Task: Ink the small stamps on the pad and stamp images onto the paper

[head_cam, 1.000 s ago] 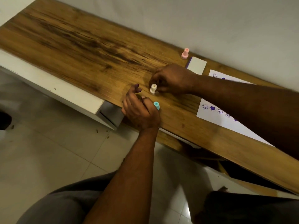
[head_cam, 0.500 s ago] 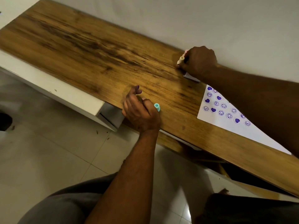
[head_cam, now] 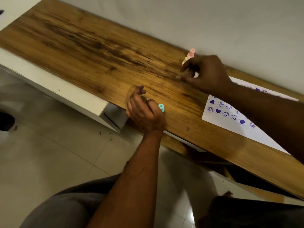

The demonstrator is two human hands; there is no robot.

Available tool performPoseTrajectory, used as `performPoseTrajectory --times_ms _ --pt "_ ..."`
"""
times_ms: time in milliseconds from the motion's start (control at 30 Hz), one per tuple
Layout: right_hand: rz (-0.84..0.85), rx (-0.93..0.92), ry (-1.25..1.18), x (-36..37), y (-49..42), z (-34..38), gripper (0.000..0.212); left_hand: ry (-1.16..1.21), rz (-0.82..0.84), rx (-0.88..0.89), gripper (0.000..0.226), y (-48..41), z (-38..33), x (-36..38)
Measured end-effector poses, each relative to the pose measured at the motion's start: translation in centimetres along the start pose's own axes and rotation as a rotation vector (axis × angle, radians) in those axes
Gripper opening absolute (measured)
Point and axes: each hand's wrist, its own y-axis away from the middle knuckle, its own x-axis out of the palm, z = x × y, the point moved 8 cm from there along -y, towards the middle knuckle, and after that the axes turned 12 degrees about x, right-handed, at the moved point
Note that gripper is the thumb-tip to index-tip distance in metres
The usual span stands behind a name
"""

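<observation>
My left hand rests on the near edge of the wooden table, shut on a teal stamp whose top pokes out beside the thumb. My right hand is blurred at the back of the table, fingers loosely apart. A cream stamp stands just beyond its index finger, next to a pink stamp by the wall. The white paper lies to the right under my right forearm, covered with several purple hearts and smiley faces. The ink pad is hidden behind my right hand.
A white wall runs along the table's far edge. A white cabinet sits lower to the left. Tiled floor and my knees are below.
My right hand carried the cream stamp from the table's middle to the back beside the pink stamp, and its fingers have loosened. My left hand has stayed put with the teal stamp.
</observation>
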Motion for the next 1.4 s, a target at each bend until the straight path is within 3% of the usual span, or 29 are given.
performPoseTrajectory --times_ms 67,133,433,500,667,767,933,1400 --pt "0.233 -0.174 -0.029 2.2 2.8 2.4 0.051 -0.005 -0.003 0.006 0.049 0.1 0.0 -0.1" --pt "0.348 -0.257 0.029 4.2 4.5 3.5 0.054 -0.005 -0.004 0.009 0.047 0.1 0.0 0.0" --pt "0.427 -0.341 0.071 8.5 4.8 5.2 0.031 0.016 -0.028 0.020 0.050 0.0 0.5 0.1" --pt "0.401 -0.318 0.070 8.5 4.0 4.9 0.030 0.015 -0.034 0.023 0.050 0.0 0.6 0.1" --pt "0.080 -0.077 0.242 6.3 -0.8 1.7 0.045 0.029 -0.045 0.024 0.049 0.1 0.6 0.1" --pt "-0.015 0.041 0.331 5.0 -3.1 -0.1 0.043 0.032 -0.042 0.021 0.049 0.1 0.7 0.1" --pt "-0.070 0.138 0.381 3.7 -4.3 -2.4 0.046 0.033 -0.049 0.022 0.050 0.1 0.9 0.3" --pt "-0.048 0.191 0.331 3.8 -4.1 -3.3 0.048 0.002 -0.032 0.030 0.052 -0.1 0.1 0.0"
